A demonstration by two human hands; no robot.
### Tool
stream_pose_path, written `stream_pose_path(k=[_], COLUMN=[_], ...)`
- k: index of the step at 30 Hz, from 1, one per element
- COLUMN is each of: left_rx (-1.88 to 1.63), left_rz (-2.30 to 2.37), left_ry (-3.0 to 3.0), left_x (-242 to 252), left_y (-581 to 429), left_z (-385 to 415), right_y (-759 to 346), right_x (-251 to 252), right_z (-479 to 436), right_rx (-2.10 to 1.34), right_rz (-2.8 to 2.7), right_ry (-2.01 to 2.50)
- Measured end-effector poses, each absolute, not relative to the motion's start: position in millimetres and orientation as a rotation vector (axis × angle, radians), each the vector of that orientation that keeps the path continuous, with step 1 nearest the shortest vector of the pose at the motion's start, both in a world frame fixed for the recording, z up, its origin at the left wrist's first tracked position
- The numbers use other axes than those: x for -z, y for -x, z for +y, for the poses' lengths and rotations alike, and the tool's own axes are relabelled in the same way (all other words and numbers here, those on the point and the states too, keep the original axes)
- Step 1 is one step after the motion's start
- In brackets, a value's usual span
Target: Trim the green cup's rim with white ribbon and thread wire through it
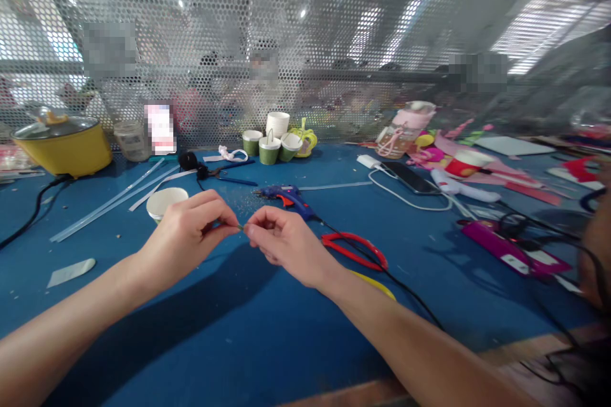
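Note:
My left hand (184, 235) and my right hand (286, 245) meet near the middle of the blue table (200, 343), raised above its surface. Both are closed in a pinch, fingertips almost touching, on a tiny thin greenish piece (241, 227) that is too small to name. Just behind my right hand lies a blue glue gun (291, 197) with an orange-red trigger. A white paper cup (165, 201) stands behind my left hand. Red-handled pliers or scissors (356, 251) lie to the right of my right hand, with a yellow handle (375, 283) partly under that forearm.
Green-wrapped cups (270, 150) stand at the back. A yellow pot (67, 147) is at the left. Clear strips (114, 200) lie left. At the right are a phone (410, 177), a cable, a purple power strip (513, 248) and a person's arm (596, 254) at the edge.

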State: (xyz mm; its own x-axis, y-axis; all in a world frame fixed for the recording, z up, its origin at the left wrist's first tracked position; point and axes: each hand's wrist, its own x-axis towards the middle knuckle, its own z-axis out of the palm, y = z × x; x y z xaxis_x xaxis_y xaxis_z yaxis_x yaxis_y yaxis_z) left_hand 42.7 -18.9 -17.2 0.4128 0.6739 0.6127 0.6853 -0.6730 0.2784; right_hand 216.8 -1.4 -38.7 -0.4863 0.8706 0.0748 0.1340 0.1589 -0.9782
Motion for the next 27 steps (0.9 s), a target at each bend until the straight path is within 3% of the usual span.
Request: stream_pose_path(k=[27], left_rx=[1.142], left_rz=[-1.292], left_ry=[2.615], left_x=[19.2], left_y=[-42.8], left_z=[-19.2], right_y=[-213.5], right_x=[37.6], right_z=[-3.5], right_rx=[-1.290], right_rz=[-1.781], right_ry=[1.012])
